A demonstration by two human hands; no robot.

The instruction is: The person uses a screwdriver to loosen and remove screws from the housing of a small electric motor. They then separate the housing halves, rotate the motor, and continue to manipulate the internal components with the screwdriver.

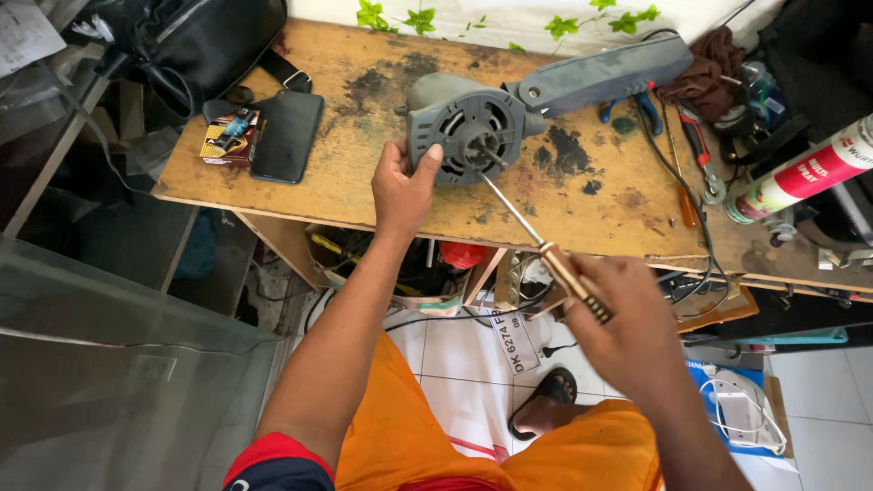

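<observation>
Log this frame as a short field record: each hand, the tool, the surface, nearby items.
left hand: grips the edge of the grey motor housing
right hand: holds the screwdriver by its handle
tool tip: at the housing's centre
surface: stained wooden bench
nearby: black phone, spray can, red-handled pliers

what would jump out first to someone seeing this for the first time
The grey motor housing at the middle of the stained wooden bench draws the eye first, steadied by the left hand on its rim. The right hand holds a long screwdriver whose tip reaches into the housing's centre. At the far right, a red and white spray can lies tilted.
</observation>
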